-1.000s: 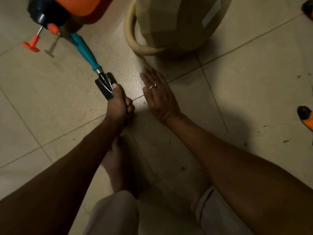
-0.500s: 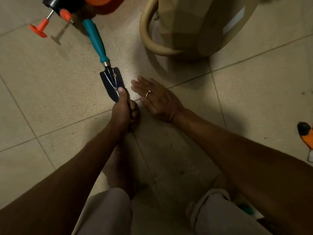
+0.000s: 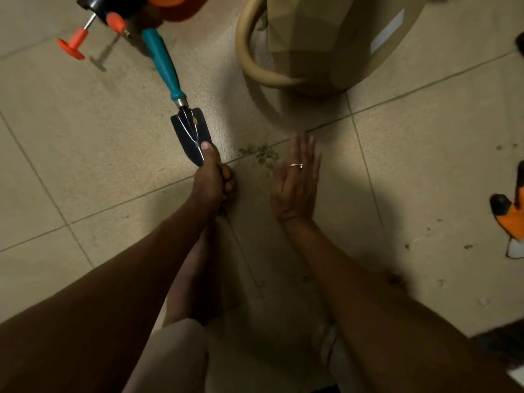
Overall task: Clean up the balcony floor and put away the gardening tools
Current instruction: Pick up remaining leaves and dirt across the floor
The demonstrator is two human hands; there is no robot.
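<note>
A hand trowel with a teal handle and dark blade lies on the tiled floor, handle pointing up-left. My left hand pinches the tip of its blade, thumb on top. My right hand is held flat on edge on the floor, fingers straight, a ring on one finger. A small scatter of green leaf bits lies on the tile joint between the two hands, just left of my right hand's fingers.
A beige watering can with a curved handle stands at the top. An orange and black sprayer sits top left by the trowel handle. An orange and black tool lies at the right edge. Dirt specks dot the right tiles.
My right hand has swung away to the right and turned on edge, uncovering the leaf bits. My left hand keeps its hold on the trowel blade.
</note>
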